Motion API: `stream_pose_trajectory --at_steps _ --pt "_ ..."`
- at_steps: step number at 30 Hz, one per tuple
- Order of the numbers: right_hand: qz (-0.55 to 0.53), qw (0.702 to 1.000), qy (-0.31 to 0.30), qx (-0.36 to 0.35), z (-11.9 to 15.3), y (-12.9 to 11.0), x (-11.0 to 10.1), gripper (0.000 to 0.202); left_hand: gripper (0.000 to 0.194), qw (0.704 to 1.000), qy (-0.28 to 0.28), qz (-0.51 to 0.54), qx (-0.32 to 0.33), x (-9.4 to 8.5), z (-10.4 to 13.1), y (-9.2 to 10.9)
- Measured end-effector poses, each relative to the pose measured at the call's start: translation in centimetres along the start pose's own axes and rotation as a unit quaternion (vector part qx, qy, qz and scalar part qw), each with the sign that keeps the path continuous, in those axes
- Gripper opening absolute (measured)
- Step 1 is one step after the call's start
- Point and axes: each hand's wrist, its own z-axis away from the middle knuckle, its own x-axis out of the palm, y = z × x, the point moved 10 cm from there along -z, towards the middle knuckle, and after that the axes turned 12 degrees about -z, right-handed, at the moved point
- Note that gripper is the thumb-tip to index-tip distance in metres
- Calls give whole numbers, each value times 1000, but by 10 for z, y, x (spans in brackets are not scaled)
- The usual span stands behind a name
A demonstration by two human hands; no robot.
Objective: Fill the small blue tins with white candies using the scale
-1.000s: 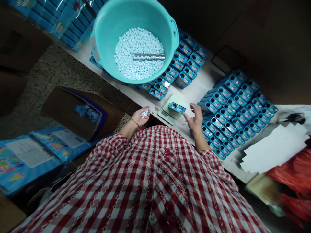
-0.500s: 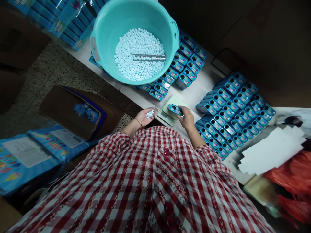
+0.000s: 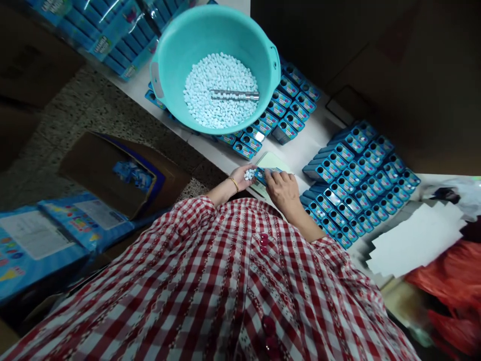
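Note:
Small white candies (image 3: 249,174) lie in my cupped left hand (image 3: 239,178), which wears a gold bracelet. My right hand (image 3: 282,191) grips a blue candy tin (image 3: 260,175) from above, its end tipped against the candies in my left palm. Under both hands is a pale green kitchen scale (image 3: 271,160), mostly covered. Just beyond them stands a large turquoise tub (image 3: 173,98) with a heap of the same white candies (image 3: 203,108) in it. On that heap rests a clear tube-like scoop (image 3: 235,95) with some candies inside.
Rows of blue tins with round holes on top (image 3: 353,185) fill the right of the white table (image 3: 311,133). More tins (image 3: 289,108) stand beside the tub. Wrapped packs (image 3: 112,45) lie back left. An open carton (image 3: 124,170) is at left, white card (image 3: 417,238) at right.
My hands have come together over the scale. The tin in my right hand has been tilted and brought left to the candies in my left palm. The view has shifted slightly.

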Motion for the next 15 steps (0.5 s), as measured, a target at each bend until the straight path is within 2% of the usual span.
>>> stream_pose_trajectory --at_steps 3,5,10,13,15 --pt "-22 999 22 16 4 12 -2 40 21 1000 -9 8 -11 -1 0 -3" --pt "-71 995 49 40 7 28 0 41 22 1000 -17 6 -22 -5 -1 -4" --pt "-229 962 109 105 14 80 32 38 26 1000 1 11 -11 -31 3 3" --pt "-270 948 121 115 19 95 49 41 27 1000 10 14 5 -43 13 8" --pt "-282 945 125 108 23 96 48 47 27 1000 21 19 8 -49 20 9"
